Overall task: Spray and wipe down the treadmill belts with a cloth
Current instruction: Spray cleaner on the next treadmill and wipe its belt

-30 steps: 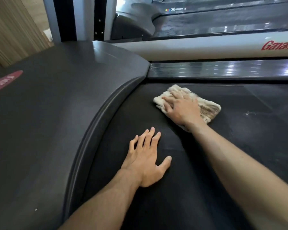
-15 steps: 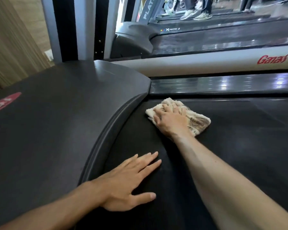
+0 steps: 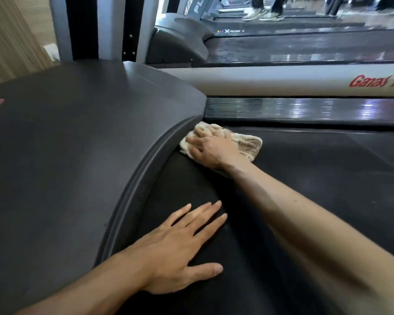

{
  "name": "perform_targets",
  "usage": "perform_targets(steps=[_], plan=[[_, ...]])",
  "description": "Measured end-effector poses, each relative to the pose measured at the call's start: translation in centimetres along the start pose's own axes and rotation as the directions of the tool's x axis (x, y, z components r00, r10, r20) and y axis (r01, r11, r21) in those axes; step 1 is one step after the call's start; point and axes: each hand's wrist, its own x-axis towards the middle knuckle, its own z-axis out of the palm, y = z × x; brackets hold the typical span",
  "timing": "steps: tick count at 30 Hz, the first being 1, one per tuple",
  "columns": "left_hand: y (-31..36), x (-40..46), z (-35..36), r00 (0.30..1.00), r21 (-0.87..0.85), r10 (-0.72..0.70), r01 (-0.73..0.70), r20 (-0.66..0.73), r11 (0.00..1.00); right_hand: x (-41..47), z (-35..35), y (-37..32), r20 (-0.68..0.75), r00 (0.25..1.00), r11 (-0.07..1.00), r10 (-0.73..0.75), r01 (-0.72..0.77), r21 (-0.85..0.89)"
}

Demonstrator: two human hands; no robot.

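Since the frame 0.5 s ago, the right hand (image 3: 210, 147) has pushed the cloth (image 3: 248, 144) toward 10 o'clock, so its far corner now sits right at the corner where the curved motor cover (image 3: 82, 155) meets the side rail (image 3: 305, 110); before, the cloth lay a little clear of that corner. Pressed flat on top, the right hand has its fingers (image 3: 200, 133) loosely spread and slightly bent over the cloth's left part, pinning it to the treadmill belt (image 3: 328, 178) rather than pinching it. A beige, crumpled, folded thing, the cloth shows past the hand at 3 o'clock, with darker soiled streaks on that exposed part. At 6 o'clock from the cloth, the left hand (image 3: 180, 248) lies palm down on the belt, fingers spread and pointing toward 2 o'clock, thumb splayed out toward 3 o'clock, holding nothing; it sits just beside the cover's raised rim. Both forearms are bare. At 12 o'clock beyond the rail runs a pale frame bar (image 3: 271, 80) with red lettering at its right end, then a second treadmill (image 3: 293, 44) with a glossy, wet-looking belt. Farther back, at 1 o'clock, a pair of light shoes (image 3: 263, 15) stands on another machine.
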Motion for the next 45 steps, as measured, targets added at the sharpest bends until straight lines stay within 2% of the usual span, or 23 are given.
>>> perform_targets(steps=[3, 4, 5, 7, 9, 10, 11, 13, 15, 17, 20, 22, 23, 25, 27, 29, 31, 34, 36, 37, 40, 43, 45], plan=[[0.1, 0.1, -0.1, 1.0, -0.009, -0.001, 0.001, 0.015, 1.0, -4.1, -0.6, 1.2, 0.036, 0.958, 0.954, -0.283, 0.277, 0.111], [0.1, 0.1, 0.0, 1.0, -0.009, -0.001, 0.001, 0.012, 1.0, -4.9, -0.7, 2.5, 0.028, 0.949, 0.939, -0.314, 0.306, 0.154], [0.1, 0.1, 0.0, 1.0, -0.006, -0.003, 0.003, 0.005, 1.0, -4.9, -0.7, 4.0, 0.014, 0.959, 0.947, -0.282, 0.276, 0.161], [0.1, 0.1, 0.2, 1.0, 0.005, 0.0, 0.0, -0.007, 1.0, -3.3, -0.8, 6.2, -0.013, 0.999, 0.993, -0.053, 0.054, 0.1], [0.1, 0.0, 0.2, 1.0, 0.006, -0.001, 0.001, -0.002, 1.0, -0.9, -0.7, 5.8, -0.045, 0.984, 0.985, 0.174, -0.174, -0.003], [0.1, 0.1, 0.1, 1.0, 0.006, -0.003, 0.003, -0.002, 1.0, -0.1, -0.6, 4.6, -0.073, 0.975, 0.977, 0.209, -0.212, -0.034], [0.1, 0.1, 0.0, 1.0, 0.006, -0.004, 0.004, -0.004, 1.0, 0.5, -0.4, 3.1, -0.096, 0.98, 0.983, 0.175, -0.18, -0.041], [0.2, 0.1, -0.1, 1.0, -0.002, -0.001, 0.001, 0.005, 1.0, -0.1, 0.4, 0.1, -0.047, 0.998, 0.999, -0.033, 0.032, -0.022], [0.1, 0.1, -0.2, 1.0, -0.006, -0.003, 0.003, 0.013, 1.0, -2.6, 0.1, -0.7, 0.026, 0.957, 0.957, -0.288, 0.287, 0.041], [0.1, 0.2, -0.2, 1.0, -0.011, -0.002, 0.002, 0.026, 1.0, -4.2, -0.4, 1.0, 0.023, 0.916, 0.905, -0.401, 0.392, 0.165], [0.1, 0.2, -0.1, 1.0, -0.009, -0.004, 0.004, 0.015, 1.0, -2.6, -0.6, 4.0, -0.036, 0.988, 0.979, -0.152, 0.155, 0.135], [0.0, 0.4, 0.1, 1.0, 0.004, 0.003, -0.003, 0.006, 1.0, -0.8, -0.6, 3.8, -0.019, 0.999, 0.998, 0.045, -0.044, 0.046], [-0.1, 0.4, 0.2, 1.0, 0.01, 0.004, -0.004, 0.002, 1.0, -0.3, -0.4, 2.6, -0.007, 0.997, 0.997, 0.072, -0.072, 0.033], [-0.2, 0.5, 0.3, 1.0, 0.01, 0.007, -0.007, -0.009, 1.0, -0.4, 0.2, -0.3, -0.025, 1.0, 1.0, -0.009, 0.01, 0.029], [-0.2, 0.6, 0.4, 1.0, 0.009, 0.007, -0.007, -0.019, 1.0, -2.1, 0.6, -2.2, -0.02, 0.979, 0.979, -0.204, 0.205, 0.006], [-0.1, 0.6, 0.4, 1.0, 0.01, 0.011, -0.011, -0.012, 1.0, -3.8, 0.5, -1.4, 0.011, 0.925, 0.919, -0.381, 0.377, 0.113], [-0.3, 0.7, 0.5, 1.0, 0.009, 0.006, -0.006, -0.016, 1.0, -4.0, 0.0, 0.9, 0.001, 0.903, 0.887, -0.43, 0.422, 0.189], [-0.2, 0.7, 0.6, 0.999, 0.026, 0.007, -0.006, -0.033, 1.0, -1.3, -0.4, 4.0, -0.027, 0.984, 0.98, -0.174, 0.176, 0.088], [-0.2, 0.9, 0.5, 0.999, 0.039, 0.005, -0.003, -0.049, 0.999, 0.4, -0.4, 3.5, -0.02, 1.0, 0.998, 0.016, -0.017, -0.055], [-0.1, 0.9, 0.4, 0.999, 0.04, 0.006, -0.005, -0.043, 0.999, 0.7, -0.2, 2.6, -0.029, 0.999, 0.995, 0.036, -0.039, -0.096], [0.1, 0.9, 0.3, 1.0, 0.022, -0.003, 0.004, -0.026, 1.0, -1.1, 0.1, 0.6, -0.034, 0.987, 0.986, -0.156, 0.154, -0.058], [-0.1, 0.9, 0.3, 1.0, 0.01, 0.002, -0.002, -0.029, 1.0, -4.0, -0.3, 1.7, 0.005, 0.908, 0.9, -0.418, 0.414, 0.135], [0.0, 1.0, 0.2, 1.0, 0.006, 0.001, -0.001, -0.017, 1.0, -3.7, -0.6, 4.1, -0.019, 0.924, 0.909, -0.382, 0.38, 0.17]])
